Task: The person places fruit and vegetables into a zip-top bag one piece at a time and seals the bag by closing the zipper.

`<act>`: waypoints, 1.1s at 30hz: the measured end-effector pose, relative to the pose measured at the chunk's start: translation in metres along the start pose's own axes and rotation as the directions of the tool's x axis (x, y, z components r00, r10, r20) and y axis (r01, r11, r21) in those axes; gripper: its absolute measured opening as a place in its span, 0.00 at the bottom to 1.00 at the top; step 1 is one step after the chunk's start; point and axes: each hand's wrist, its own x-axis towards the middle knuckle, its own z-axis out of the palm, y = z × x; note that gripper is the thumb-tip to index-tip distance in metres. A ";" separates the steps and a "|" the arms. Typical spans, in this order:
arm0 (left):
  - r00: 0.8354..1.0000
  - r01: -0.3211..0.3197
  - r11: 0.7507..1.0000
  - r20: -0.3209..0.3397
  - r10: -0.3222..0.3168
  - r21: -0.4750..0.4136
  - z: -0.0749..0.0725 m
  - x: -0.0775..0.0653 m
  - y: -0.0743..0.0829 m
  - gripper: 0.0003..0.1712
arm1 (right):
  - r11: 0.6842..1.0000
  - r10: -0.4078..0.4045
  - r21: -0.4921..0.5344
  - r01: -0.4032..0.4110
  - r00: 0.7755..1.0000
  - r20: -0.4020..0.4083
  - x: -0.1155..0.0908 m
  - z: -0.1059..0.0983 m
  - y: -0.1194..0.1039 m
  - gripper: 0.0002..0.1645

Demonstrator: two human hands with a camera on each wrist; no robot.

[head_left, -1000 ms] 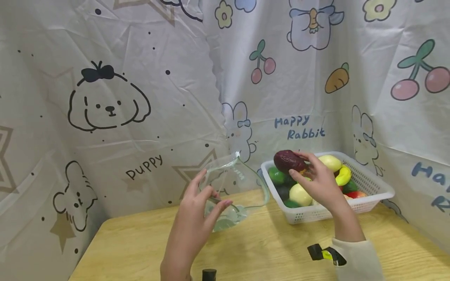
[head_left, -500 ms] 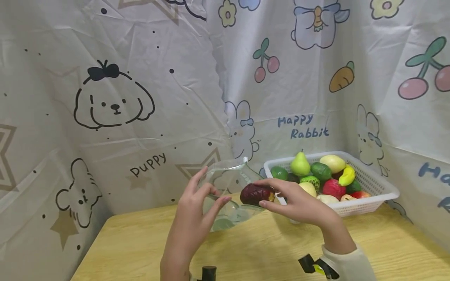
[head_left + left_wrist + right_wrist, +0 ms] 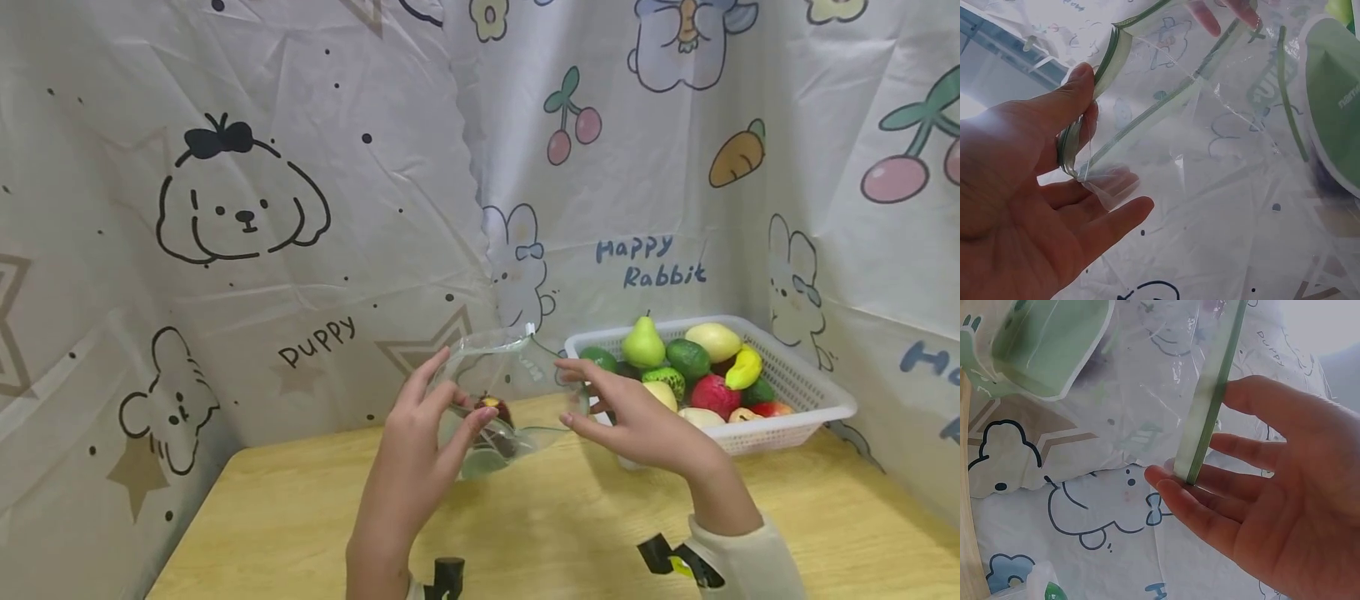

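Pinching left rim of clear bag [image 3: 517,387]: left hand [image 3: 408,442] | right hand [image 3: 637,425], fingers wide, touches right rim; likely spreading mouth | dark fruit [image 3: 506,417] inside; basket [image 3: 795,432] far right

You work in a makeshift tabletop booth: wrinkled white sheets printed with cartoon animals and cherries [image 3: 405,183] hang behind and beside your pale yellow, wood-grained table [image 3: 300,508]. Whether a home or studio lies beyond, you cannot tell.
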 end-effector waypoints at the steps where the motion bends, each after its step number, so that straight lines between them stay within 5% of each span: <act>1: 1.000 -0.003 1.000 0.000 0.003 0.001 0.000 0.000 0.000 0.12 | 1.000 -0.006 -0.003 0.006 1.000 -0.001 0.000 0.000 0.000 0.34; 21: 1.000 0.004 1.000 0.000 -0.004 -0.013 0.000 0.002 -0.003 0.12 | 0.998 0.008 0.063 -0.008 1.000 -0.004 -0.002 -0.007 0.003 0.29; 27: 1.000 0.020 1.000 0.008 -0.020 -0.018 0.001 0.002 -0.002 0.13 | 0.991 0.004 0.135 0.003 0.998 -0.056 -0.007 -0.020 0.008 0.25; 33: 1.000 0.029 0.999 0.013 -0.028 -0.019 -0.001 0.002 -0.002 0.13 | 0.997 0.027 0.077 -0.018 0.993 -0.112 -0.010 -0.030 0.020 0.24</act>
